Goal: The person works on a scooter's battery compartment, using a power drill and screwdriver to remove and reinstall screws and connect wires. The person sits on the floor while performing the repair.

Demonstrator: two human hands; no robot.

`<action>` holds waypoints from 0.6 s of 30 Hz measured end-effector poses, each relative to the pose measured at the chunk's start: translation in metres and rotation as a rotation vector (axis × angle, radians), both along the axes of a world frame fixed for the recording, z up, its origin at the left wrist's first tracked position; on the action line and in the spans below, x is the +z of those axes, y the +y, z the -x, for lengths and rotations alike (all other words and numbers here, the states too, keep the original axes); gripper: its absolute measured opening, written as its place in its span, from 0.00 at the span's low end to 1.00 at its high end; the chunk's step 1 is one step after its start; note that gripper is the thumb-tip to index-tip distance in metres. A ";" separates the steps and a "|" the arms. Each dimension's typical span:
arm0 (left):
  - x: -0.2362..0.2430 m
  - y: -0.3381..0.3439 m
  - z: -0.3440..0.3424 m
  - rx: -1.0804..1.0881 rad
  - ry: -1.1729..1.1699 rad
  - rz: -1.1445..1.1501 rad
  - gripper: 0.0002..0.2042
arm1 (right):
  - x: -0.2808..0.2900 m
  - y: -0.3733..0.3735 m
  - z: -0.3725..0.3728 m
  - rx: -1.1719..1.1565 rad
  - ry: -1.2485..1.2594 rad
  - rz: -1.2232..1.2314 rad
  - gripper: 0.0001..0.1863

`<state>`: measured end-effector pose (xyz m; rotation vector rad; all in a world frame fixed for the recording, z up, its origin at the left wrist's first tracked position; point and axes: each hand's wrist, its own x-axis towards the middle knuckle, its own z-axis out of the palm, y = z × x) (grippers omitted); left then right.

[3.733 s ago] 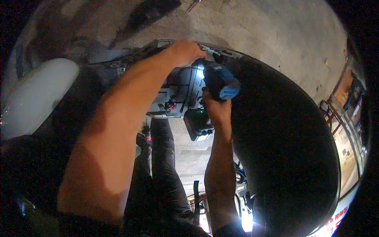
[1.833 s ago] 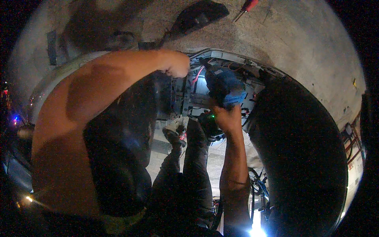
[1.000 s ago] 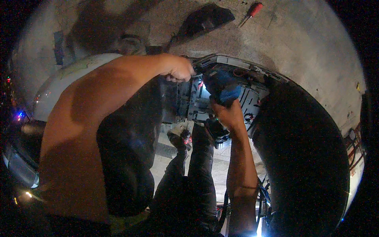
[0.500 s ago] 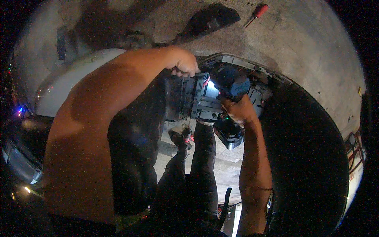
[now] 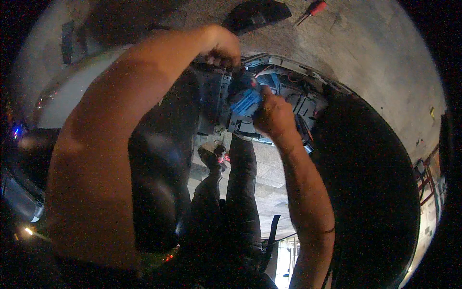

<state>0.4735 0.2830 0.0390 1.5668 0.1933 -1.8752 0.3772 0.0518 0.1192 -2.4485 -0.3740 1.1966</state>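
Observation:
My right hand (image 5: 275, 115) is wrapped round a blue and black cordless drill (image 5: 246, 102), its body tilted toward the upper left. The drill's front end is dark and blurred, just below my left hand (image 5: 224, 45). That left hand has its fingers curled downward at the upper left corner of an opened vehicle frame (image 5: 301, 103); whatever they pinch is hidden. Grey panels and loose wires (image 5: 263, 71) show inside the frame, behind the drill. Part of a dark block, likely the drill's battery end (image 5: 304, 135), shows beyond my right wrist.
A red-handled screwdriver (image 5: 316, 8) and a black moulded piece (image 5: 260, 14) lie on the rough surface beyond the frame. A large dark curved panel (image 5: 370, 192) fills the right side. My legs (image 5: 240, 183) stand below, with a red object (image 5: 224, 158) on the paving near one foot.
My right hand has swung the drill up and left, closer to my left hand. The left hand has moved slightly upward. The whole view has shifted a little.

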 end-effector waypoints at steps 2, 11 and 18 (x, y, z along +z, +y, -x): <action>-0.008 0.005 -0.003 -0.115 -0.226 -0.110 0.08 | 0.012 0.010 -0.010 -0.002 0.067 0.032 0.28; -0.042 -0.014 0.000 -0.311 -0.695 0.063 0.11 | -0.023 -0.007 0.014 -0.079 0.000 -0.048 0.27; -0.013 -0.021 0.016 -0.395 -0.808 0.166 0.11 | 0.034 -0.003 0.037 -0.259 0.010 -0.155 0.26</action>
